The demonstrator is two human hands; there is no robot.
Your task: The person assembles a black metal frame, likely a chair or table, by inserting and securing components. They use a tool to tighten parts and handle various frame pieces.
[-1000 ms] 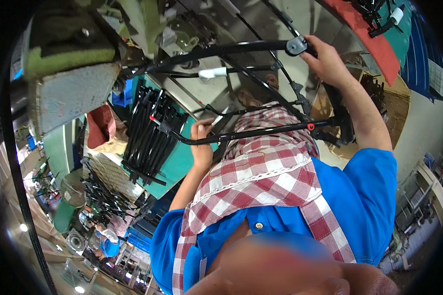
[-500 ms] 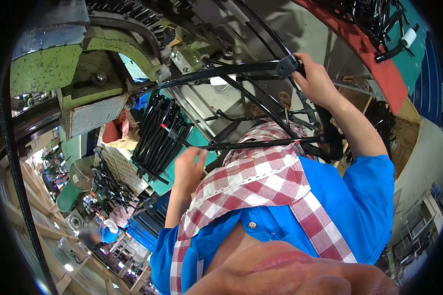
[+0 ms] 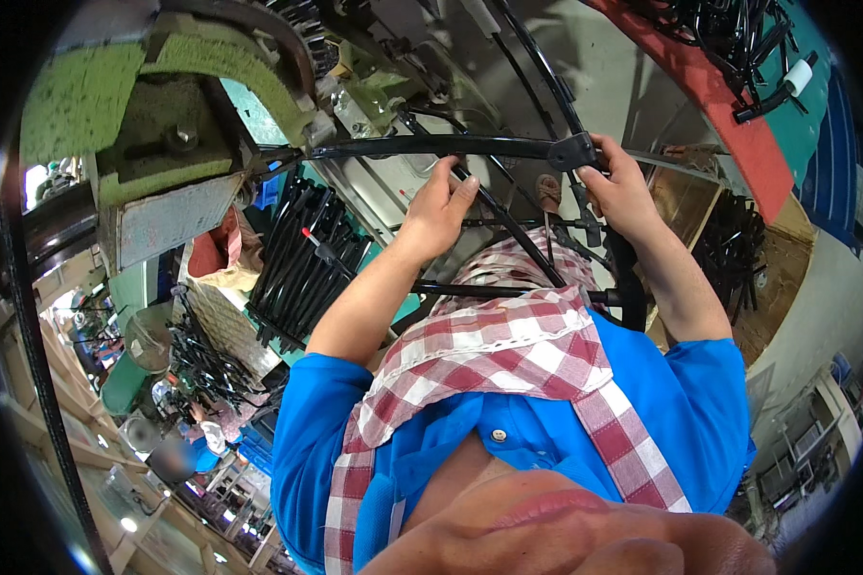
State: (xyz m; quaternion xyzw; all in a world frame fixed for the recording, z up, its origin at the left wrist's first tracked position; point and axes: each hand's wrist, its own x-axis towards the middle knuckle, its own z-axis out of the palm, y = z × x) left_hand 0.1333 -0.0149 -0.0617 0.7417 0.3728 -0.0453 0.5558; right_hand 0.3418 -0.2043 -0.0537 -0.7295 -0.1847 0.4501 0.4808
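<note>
Surroundings: a green machine (image 3: 77, 110) stood at upper left. Below it a bundle of black tubes (image 3: 297, 264) lay on a green surface (image 3: 408, 309). At upper right, a red-edged table (image 3: 714, 110) bore further black parts (image 3: 734, 43); a box (image 3: 786, 302) of dark pieces stood below it. A co-worker (image 3: 206, 457) showed small at lower left.

The black tubular frame (image 3: 431, 146) spanned the space before the checked apron (image 3: 489, 340), the left end of its upper bar just beside the machine.

Change from half a second earlier: the left hand (image 3: 436, 216) had left the lower bar, near the red-tipped end, and risen to the upper bar. The right hand (image 3: 623, 196) had remained at the dark bracket (image 3: 572, 151).

Pose: both elbows bent, forearms reaching forward. Right thumb and fingers were clamped on the frame at the bracket. Left fingertips met the upper bar's near edge, thumb spread apart beside the diagonal tube (image 3: 513, 225); whether that hand gripped either tube could not be told.
</note>
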